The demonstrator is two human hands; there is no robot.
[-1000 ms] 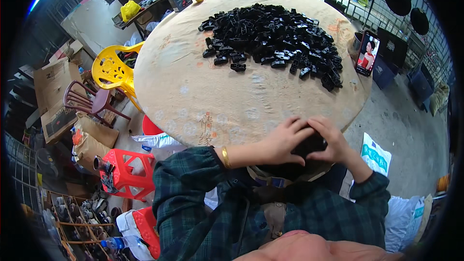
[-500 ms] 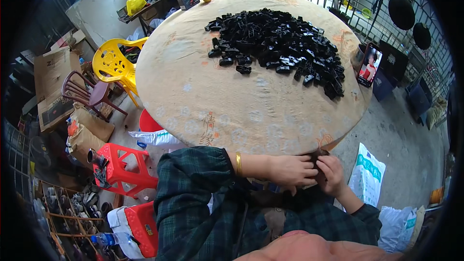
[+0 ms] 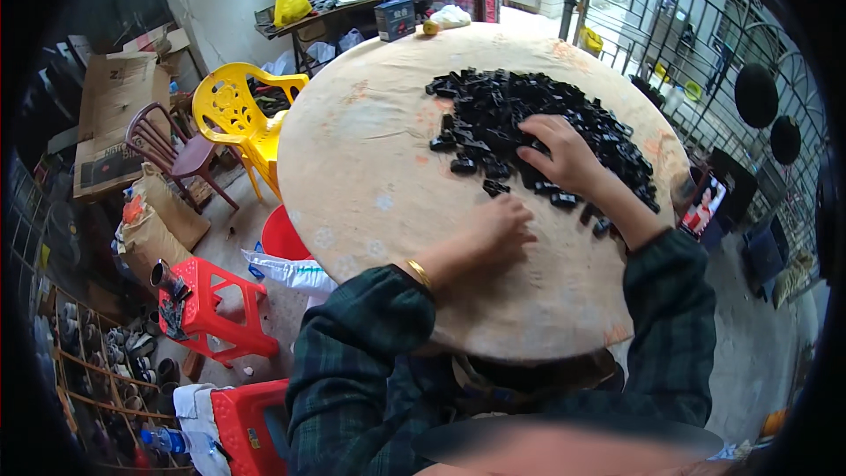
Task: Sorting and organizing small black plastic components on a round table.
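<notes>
A broad heap of small black plastic pieces [image 3: 489,106] covers the far right part of the round, cloth-covered table [image 3: 352,185]. My right hand [image 3: 571,157] reaches over the near side of the heap, thumb and fingers apart, with the fingertips at the pieces. Closer to me, my left hand [image 3: 489,231], a gold bangle on its wrist, hovers low over the cloth. Its fingers are loosely bent and apart, with nothing seen in them. One loose black piece [image 3: 496,187] lies just beyond that hand. What is under my left palm is hidden.
A phone [image 3: 705,205] stands at the table's right edge. At the far edge are a dark box [image 3: 395,19] and a white bag [image 3: 451,16]. To the left stand a yellow chair [image 3: 231,106], a red stool [image 3: 211,300] and a red bucket [image 3: 280,234].
Both hands have left the near table edge, where they were together around something dark. My right hand has moved out to the heap, my left onto the cloth. The view has shifted.
</notes>
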